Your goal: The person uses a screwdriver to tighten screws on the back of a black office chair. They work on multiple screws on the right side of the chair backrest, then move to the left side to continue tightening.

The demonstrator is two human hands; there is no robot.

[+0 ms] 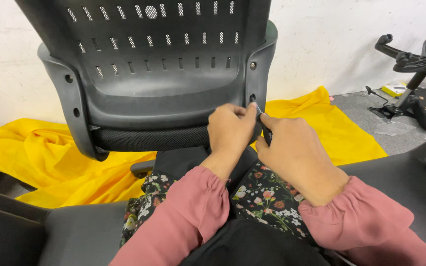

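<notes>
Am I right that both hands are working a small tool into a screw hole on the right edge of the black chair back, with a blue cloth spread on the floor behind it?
Not quite: the cloth is yellow, not blue, as the head view shows. The rest holds: the left hand and right hand hold a small tool at a screw hole on the right edge of the black chair back.

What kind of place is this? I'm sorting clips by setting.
Probably a makeshift furniture assembly spot, not a proper workshop: a chair back stands on yellow cloth spread over the floor, a wheeled chair base lies upturned by the white wall.
</notes>
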